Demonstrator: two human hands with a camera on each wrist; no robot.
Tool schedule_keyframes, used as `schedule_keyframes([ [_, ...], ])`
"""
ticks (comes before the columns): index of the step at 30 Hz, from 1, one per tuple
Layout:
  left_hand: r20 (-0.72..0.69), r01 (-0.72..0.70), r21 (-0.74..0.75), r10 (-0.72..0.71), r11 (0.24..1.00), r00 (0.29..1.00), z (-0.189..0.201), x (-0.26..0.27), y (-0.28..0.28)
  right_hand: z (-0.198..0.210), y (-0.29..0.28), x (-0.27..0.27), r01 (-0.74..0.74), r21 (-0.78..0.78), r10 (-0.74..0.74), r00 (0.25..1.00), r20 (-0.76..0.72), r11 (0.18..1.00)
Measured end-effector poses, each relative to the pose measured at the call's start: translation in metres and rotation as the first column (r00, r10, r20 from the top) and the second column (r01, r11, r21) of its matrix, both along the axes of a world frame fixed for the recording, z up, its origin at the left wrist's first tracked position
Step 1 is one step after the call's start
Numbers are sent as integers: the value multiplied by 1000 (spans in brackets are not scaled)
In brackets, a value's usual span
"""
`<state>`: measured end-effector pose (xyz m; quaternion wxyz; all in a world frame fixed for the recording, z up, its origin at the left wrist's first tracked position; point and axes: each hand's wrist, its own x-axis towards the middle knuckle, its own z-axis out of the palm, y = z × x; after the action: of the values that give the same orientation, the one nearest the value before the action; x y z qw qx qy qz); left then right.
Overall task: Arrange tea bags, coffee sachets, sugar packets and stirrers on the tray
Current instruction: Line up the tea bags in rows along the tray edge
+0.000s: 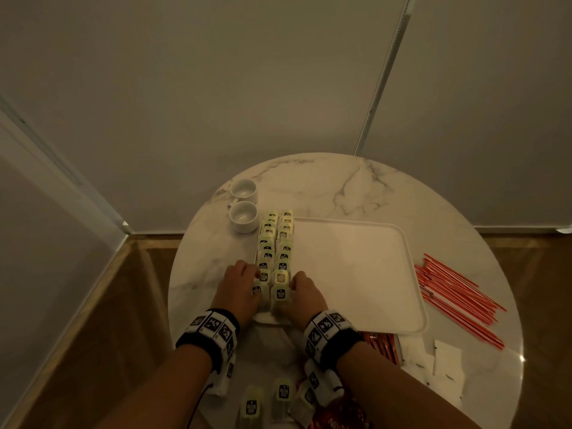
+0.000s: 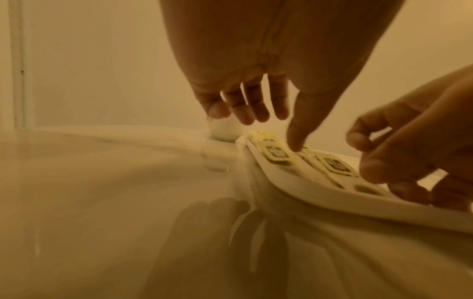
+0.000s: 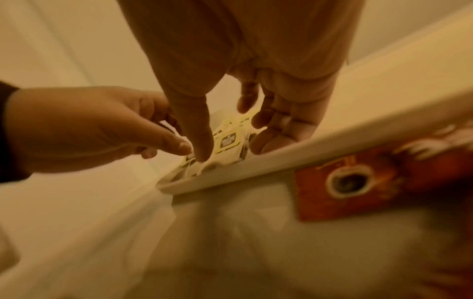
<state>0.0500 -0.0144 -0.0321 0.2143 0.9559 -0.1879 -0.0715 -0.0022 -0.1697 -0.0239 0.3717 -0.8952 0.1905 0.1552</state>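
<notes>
- Both hands, left hand [image 1: 240, 281] and right hand [image 1: 305, 292], rest loose fingers on tea bags [image 1: 276, 252], nothing pinched.
- Bags fill two rows along tray [image 1: 356, 267] left edge.
- Step: squaring rows; next likely loose bags [image 1: 269, 400] near table [image 1: 325, 187] front.

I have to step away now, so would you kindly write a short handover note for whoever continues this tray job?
Left hand and right hand: both open, fingertips straightening the nearest tea bags.
Tray: two rows of tea bags along its left side; the rest is bare.
Done: most tea bags placed.
Left: a few loose tea bags at the near table edge; coffee sachets and sugar packets near the tray's front right corner; red stirrers to its right.
</notes>
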Motion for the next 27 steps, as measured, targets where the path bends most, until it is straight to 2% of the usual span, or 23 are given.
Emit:
schedule_keyframes([
  [3,-15,132,106,-131,986,991,-5,-8,3,1,2,-6,-198,-67,200,980,16,978],
  [5,-31,199,193,-197,961,980,-8,-11,5,0,1,-7,-247,-95,250,968,11,964],
  [12,25,199,156,-206,967,978,-10,-8,2,-1,1,-1,-247,-139,250,968,4,959],
  [24,56,192,132,-201,972,978,-15,-7,0,-7,2,5,-191,-119,191,982,-4,974],
  [27,68,134,104,-142,985,988,-15,-8,1,-9,3,5,-180,-120,181,983,-7,976],
])
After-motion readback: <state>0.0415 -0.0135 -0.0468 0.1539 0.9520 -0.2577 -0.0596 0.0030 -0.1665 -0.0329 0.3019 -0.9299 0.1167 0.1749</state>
